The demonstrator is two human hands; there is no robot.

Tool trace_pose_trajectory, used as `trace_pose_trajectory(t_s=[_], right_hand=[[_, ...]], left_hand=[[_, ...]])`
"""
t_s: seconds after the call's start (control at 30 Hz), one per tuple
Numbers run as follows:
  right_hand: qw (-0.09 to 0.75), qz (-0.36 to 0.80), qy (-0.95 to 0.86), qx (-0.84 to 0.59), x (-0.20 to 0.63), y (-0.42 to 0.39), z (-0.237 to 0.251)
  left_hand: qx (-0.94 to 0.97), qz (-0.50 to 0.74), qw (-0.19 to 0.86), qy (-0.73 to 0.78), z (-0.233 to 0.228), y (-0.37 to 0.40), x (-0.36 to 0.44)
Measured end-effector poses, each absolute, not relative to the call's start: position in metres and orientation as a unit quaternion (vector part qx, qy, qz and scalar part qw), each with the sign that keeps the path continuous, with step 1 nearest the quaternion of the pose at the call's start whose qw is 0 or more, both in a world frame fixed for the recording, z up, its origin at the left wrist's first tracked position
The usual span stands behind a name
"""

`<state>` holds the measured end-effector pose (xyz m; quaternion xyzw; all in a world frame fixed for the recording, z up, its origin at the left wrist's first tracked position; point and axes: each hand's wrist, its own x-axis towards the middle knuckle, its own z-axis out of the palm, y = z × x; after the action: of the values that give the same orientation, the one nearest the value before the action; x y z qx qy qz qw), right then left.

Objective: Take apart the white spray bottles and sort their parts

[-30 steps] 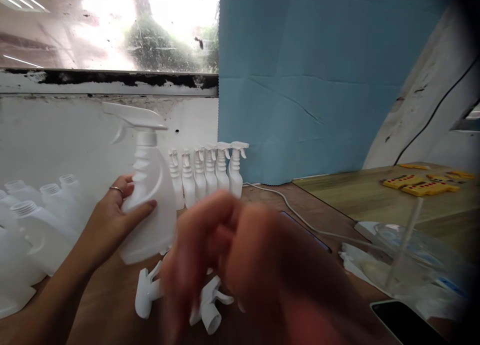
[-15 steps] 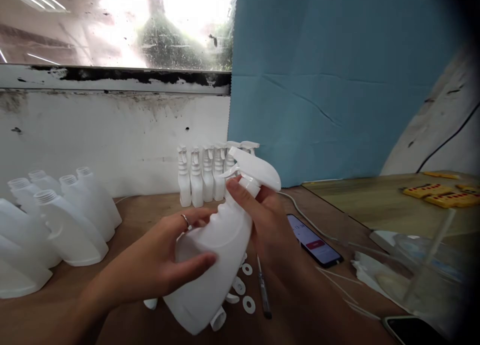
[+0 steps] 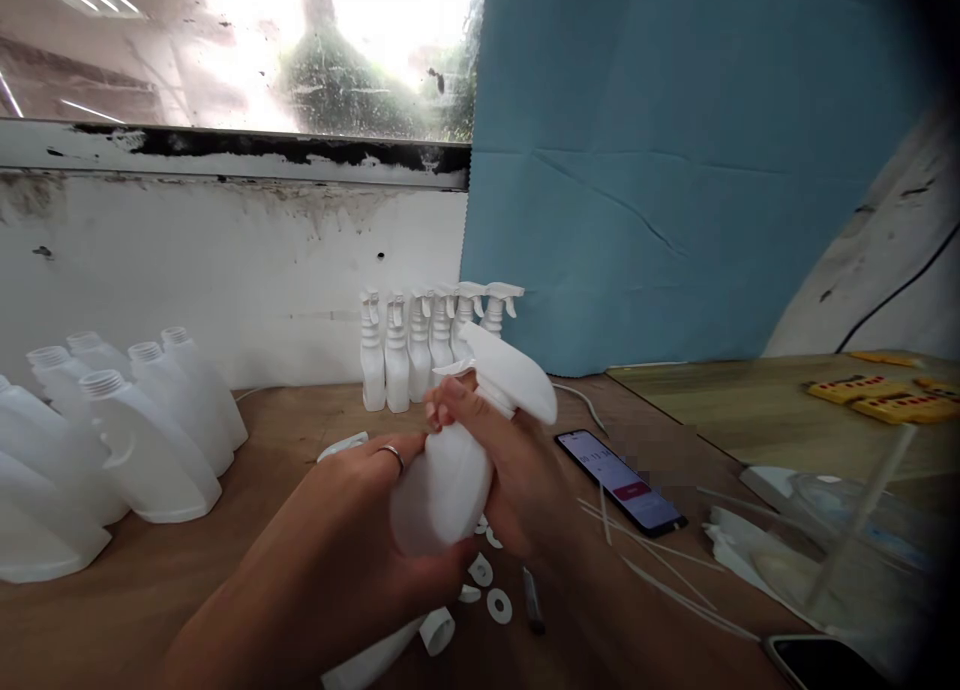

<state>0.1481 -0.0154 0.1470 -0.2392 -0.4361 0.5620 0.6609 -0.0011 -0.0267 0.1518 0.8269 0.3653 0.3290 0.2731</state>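
Spray bottle (image 3: 454,485): held tilted just below the centre of the frame, its trigger head (image 3: 521,370) toward the right. Left hand (image 3: 375,525) grips the body; right hand (image 3: 514,460) is closed about the neck. Six headed bottles (image 3: 396,370) stand in a row behind. Open bottles (image 3: 161,460) stand at left. Washers (image 3: 499,606) lie lower centre; lit phone (image 3: 619,480), right of centre.

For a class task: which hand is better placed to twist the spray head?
Likely the right grip: it sits right at the spray head, while the left grip holds the bottle lower down.
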Motion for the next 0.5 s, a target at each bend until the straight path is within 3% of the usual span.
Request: trace_pose_trajectory(t_s=[0.13,0.23,0.33,0.5], right_hand=[[0.581,0.624,-0.509,-0.120,0.152,-0.012,0.146],[0.551,0.641,-0.532,-0.043,0.158,-0.014,0.152],[0.537,0.660,-0.519,-0.083,0.165,-0.018,0.162],[0.554,0.651,-0.467,-0.225,0.176,-0.013,0.169]], left_hand=[[0.796,0.268,0.413,0.351,0.165,-0.023,-0.012],[0.728,0.218,0.598,0.256,0.167,-0.020,-0.019],[0.604,0.193,0.756,0.162,0.163,-0.017,-0.020],[0.518,0.242,0.795,0.203,0.158,-0.016,-0.015]])
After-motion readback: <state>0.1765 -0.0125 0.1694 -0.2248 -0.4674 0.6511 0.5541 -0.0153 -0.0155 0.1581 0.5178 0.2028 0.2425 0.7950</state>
